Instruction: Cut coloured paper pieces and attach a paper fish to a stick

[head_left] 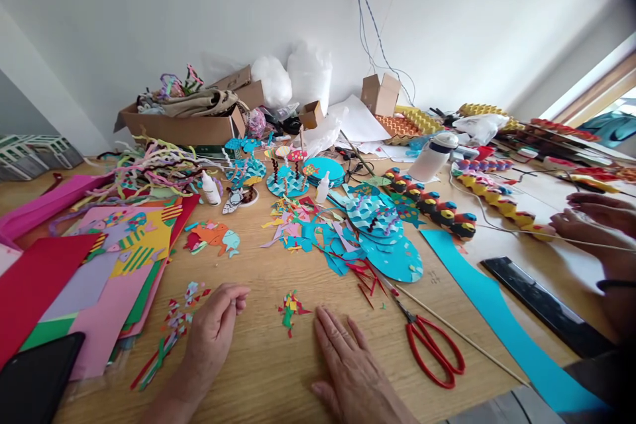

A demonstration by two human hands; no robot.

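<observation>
A little pile of paper bits (289, 310) is sitting on the wooden table (268, 377), between the person's two hands. The left hand (213, 321) is curling up just left of the pile, and its fingers are hiding the palm, so I cannot tell if it is holding something. The right hand (342, 351) is lying flat just right of the pile, with its fingers stretching out. The hands are resting apart, and both arms are running out of view. Far left of the pile, a dark flat thing (40, 377) is getting cut off by the picture's edge. Far right of the pile, another person's hand (586, 232) is showing only partly, and what it is doing is hard to see. Right of the pile, red scissors (421, 330) are lying with tips that are hard to make out. Farther right, a blue strip (477, 291) is hanging past the table's front edge. Bare wood is showing around the pile, giving most room behind it, before the blue scraps (308, 235).
</observation>
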